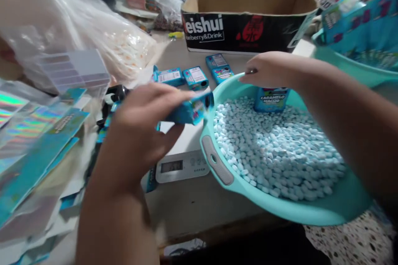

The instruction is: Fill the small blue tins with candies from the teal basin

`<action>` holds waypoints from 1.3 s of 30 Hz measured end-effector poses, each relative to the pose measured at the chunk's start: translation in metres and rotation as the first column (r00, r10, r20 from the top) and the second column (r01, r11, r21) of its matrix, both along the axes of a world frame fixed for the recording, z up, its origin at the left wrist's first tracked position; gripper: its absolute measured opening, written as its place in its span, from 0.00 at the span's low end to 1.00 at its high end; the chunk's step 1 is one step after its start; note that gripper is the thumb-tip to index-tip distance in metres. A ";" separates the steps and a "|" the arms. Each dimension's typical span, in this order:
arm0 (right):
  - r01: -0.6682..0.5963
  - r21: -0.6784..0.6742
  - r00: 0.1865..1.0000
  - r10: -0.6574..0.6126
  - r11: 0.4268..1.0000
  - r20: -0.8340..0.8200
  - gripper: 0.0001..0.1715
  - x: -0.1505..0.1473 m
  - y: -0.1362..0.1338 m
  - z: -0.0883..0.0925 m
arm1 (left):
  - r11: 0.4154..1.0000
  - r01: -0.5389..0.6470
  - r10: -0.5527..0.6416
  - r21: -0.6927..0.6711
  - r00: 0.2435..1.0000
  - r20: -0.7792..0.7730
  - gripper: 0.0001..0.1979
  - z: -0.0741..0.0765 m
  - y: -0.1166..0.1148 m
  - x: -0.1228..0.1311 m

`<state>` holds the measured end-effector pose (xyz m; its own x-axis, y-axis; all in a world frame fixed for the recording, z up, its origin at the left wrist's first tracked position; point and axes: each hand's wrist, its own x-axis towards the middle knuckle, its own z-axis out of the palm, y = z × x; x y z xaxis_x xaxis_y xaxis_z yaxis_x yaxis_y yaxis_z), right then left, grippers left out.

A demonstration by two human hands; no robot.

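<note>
My left hand (139, 128) is closed around a small blue candy box (195, 107), held tilted over the left rim of a turquoise basin (261, 196). Pale blue candies (286, 153) fill much of that basin. At its far rim, my right hand (270, 68) has its fingers curled; a small shiny bit shows at the fingertips, but what they grip is hidden. Another blue box (270, 100), printed "Caramelo Macizo", stands among the candies just below that hand. Under my left hand lies a white digital scale (183, 167), its display too blurred to read.
Several blue boxes (195, 76) lie behind the scale. A black cardboard box (248, 31) stands at the back. Clear plastic bags (118, 45) and flat blue packaging (46, 153) cover the left side. Another turquoise basin (363, 64) at right holds blue packaging.
</note>
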<state>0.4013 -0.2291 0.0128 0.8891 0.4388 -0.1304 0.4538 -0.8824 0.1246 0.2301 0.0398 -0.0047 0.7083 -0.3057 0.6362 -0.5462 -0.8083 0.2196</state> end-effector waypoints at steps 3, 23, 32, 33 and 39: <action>0.025 0.007 1.000 -0.025 1.000 -0.009 0.26 -0.006 0.005 0.004 | 0.982 0.140 -0.152 0.126 0.984 0.091 0.22 -0.004 -0.008 0.005; -0.010 0.023 1.000 0.011 1.000 -0.008 0.26 0.002 0.000 -0.004 | 0.968 -0.090 0.012 -0.236 0.950 -0.312 0.32 -0.005 0.013 -0.002; -0.038 -0.015 0.998 0.039 0.999 0.048 0.21 0.000 0.004 -0.007 | 0.924 -0.185 -0.043 -0.336 0.820 -0.570 0.14 -0.010 0.029 -0.001; -0.032 -0.015 0.998 0.033 0.999 0.047 0.21 -0.001 0.004 -0.007 | 0.916 -0.184 -0.059 -0.357 0.817 -0.573 0.14 -0.010 0.030 -0.002; 0.006 -0.005 1.000 -0.006 1.000 0.027 0.22 -0.002 0.005 -0.006 | 0.911 -0.243 -0.015 -0.334 0.789 -0.614 0.16 -0.008 0.042 -0.003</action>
<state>0.3993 -0.2243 0.0066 0.8950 0.4326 -0.1086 0.4447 -0.8845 0.1413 0.2272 0.0816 -0.0127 0.9922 -0.0260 0.1220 -0.1105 -0.6373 0.7627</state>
